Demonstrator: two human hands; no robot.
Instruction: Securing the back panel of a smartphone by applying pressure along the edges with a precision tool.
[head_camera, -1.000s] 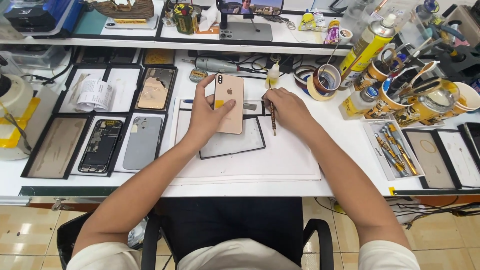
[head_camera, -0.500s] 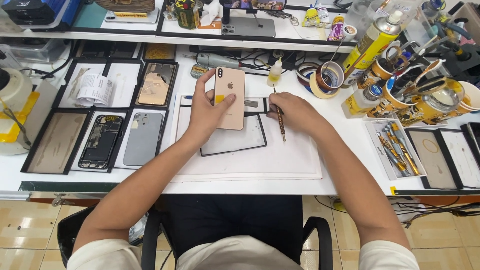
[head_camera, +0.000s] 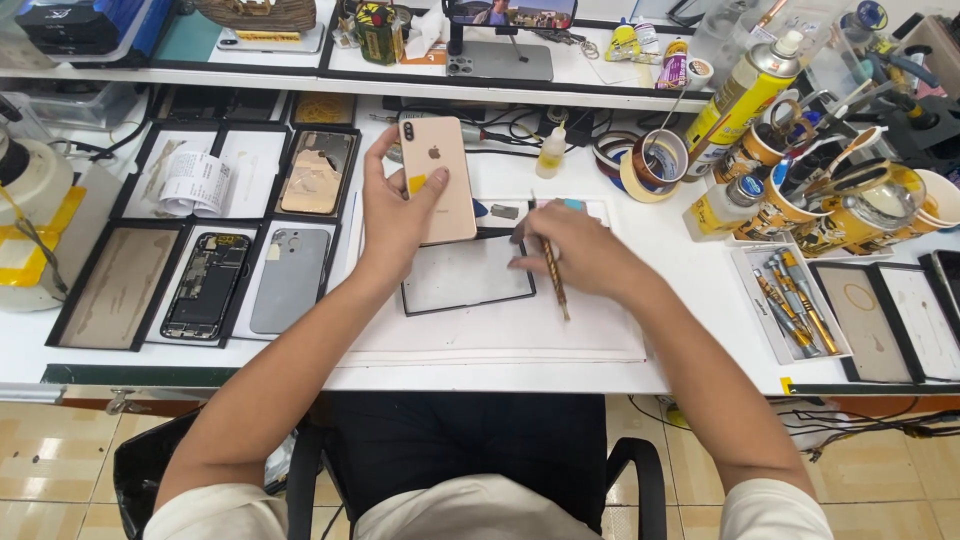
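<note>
Two bare hands work over a white mat (head_camera: 500, 330) on the bench. Left of the mat, black trays (head_camera: 215, 235) hold an opened phone (head_camera: 205, 285) and a grey back cover (head_camera: 290, 280). Above the mat's left half, the left hand (head_camera: 395, 215) is closed around a gold phone (head_camera: 438, 178), held back side up with its top tilted away. Above the mat's right half, the right hand (head_camera: 575, 250) pinches a thin screwdriver (head_camera: 553, 280), its fingers curled. Right of the mat sits a tray of tools (head_camera: 790, 305).
</note>
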